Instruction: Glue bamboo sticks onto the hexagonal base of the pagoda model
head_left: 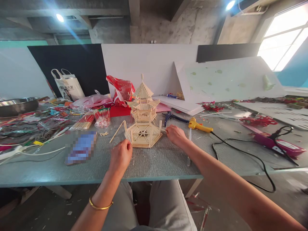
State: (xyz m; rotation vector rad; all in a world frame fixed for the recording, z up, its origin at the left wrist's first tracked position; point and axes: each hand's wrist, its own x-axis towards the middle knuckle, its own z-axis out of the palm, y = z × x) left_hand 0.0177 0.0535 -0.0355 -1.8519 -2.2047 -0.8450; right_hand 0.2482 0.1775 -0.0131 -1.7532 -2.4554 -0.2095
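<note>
A hexagonal base point(143, 135) made of thin wooden sticks lies on the grey table point(156, 160) in front of me. Just behind it stands a stick pagoda tower point(143, 102) with a pointed roof. My left hand point(121, 156) is closed, its fingertips pinching the base's front left corner. My right hand point(176, 135) curls against the base's right corner, where a short stick juts out. One loose stick point(117, 131) leans against the left side of the base.
A yellow glue gun point(199, 125) with a black cord point(240, 152) lies right of my right hand, with blue-handled pliers point(172, 117) behind it. A bundle of sticks point(84, 121), plastic bags and a metal bowl point(16, 106) crowd the left. White foam boards point(228, 80) lean at the back.
</note>
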